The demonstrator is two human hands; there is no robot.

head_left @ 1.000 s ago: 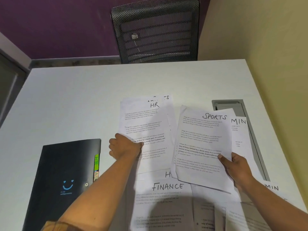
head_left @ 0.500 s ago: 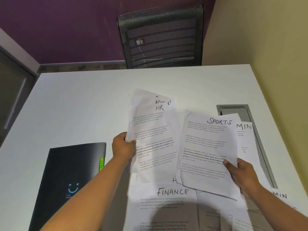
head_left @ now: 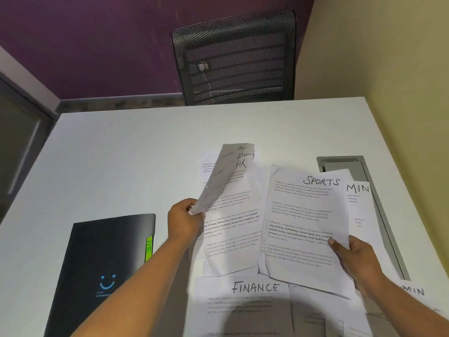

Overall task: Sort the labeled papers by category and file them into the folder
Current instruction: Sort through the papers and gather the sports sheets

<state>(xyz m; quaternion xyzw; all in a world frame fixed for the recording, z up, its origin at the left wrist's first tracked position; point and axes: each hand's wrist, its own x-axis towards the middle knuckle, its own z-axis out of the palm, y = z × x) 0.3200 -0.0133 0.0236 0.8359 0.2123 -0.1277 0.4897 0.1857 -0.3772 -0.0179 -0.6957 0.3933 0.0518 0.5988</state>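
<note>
Head view: only cam, looks down on table (head_left: 121,154) w/ loose papers.
Risk, HR bundle (head_left: 226,176): pinched at one low corner only, top flopping over. Could slip, fan out & drop among loose sheets. Cause: thin grip, several sheets, no support.
Risk, mixed labels: behind HR heading, an ADMIN-like heading & a third, unreadable, peek out. Filing as-is prob puts wrong cat. under HR tab (head_left: 148,245).
Risk, SPORTS sheets (head_left: 306,215): held by right edge alone, low edge overlapping FINANCE sheet (head_left: 243,302). Could drag it or get mixed in.
L hand (head_left: 185,220): clenched on bundle's lower-left corner, fingers curled round edge, bundle tilted up off table.
R hand (head_left: 357,259): thumb pressed on top, fingers hidden behind paper, gripping SPORTS sheets at lower right. Looks like >1 sheet.
Folder (head_left: 104,263): black, closed, flat just left of L forearm, untouched. Green HR tab sticks out its right edge.
ADMIN sheets (head_left: 359,203): far right, partly over grey hatch (head_left: 345,162).
</note>
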